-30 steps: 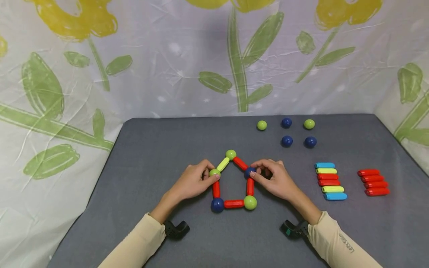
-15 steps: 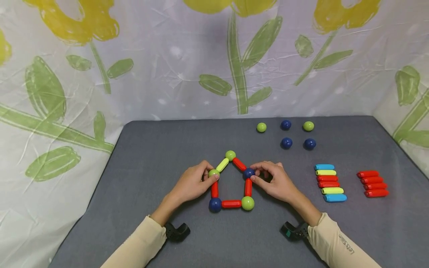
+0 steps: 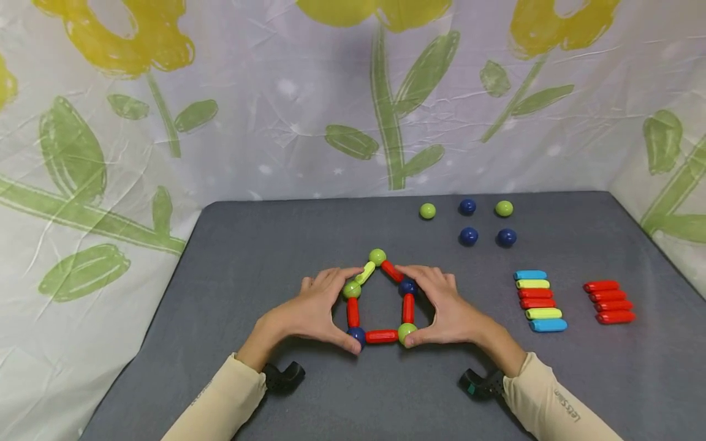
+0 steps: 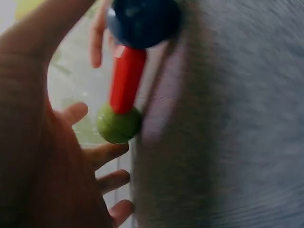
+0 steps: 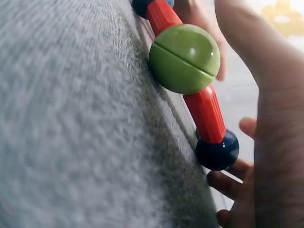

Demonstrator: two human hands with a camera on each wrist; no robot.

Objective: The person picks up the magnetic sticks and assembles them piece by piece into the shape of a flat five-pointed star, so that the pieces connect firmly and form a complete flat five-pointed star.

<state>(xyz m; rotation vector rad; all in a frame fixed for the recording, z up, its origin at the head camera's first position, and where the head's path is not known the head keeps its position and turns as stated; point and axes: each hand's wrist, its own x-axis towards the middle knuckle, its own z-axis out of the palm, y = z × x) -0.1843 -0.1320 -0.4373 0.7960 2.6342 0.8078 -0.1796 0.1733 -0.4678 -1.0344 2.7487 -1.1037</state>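
Note:
A house-shaped ring of rods and balls lies on the grey table. Its top is a green ball (image 3: 377, 256), with a yellow rod (image 3: 365, 272) and a red rod (image 3: 392, 271) sloping down from it. My left hand (image 3: 314, 309) spans the left side, thumb at the lower blue ball (image 4: 145, 21), forefinger by the yellow rod, around the left green ball (image 4: 118, 124). On the right side, my right hand (image 3: 445, 309) has its thumb at the lower green ball (image 5: 185, 58) and its fingers near the upper blue ball (image 5: 217, 150). Both hands have spread fingers.
Behind the ring to the right sit loose balls, among them a green ball (image 3: 427, 211) and a blue ball (image 3: 468, 236). Farther right lie a column of blue, yellow and red rods (image 3: 536, 293) and another of red rods (image 3: 613, 305). A flowered cloth (image 3: 248, 122) hangs behind the table.
Both hands have let go of the upper side balls. Their fingers have spread along the ring's sides, with the thumbs down at the lower corner balls. The ring has hardly moved.

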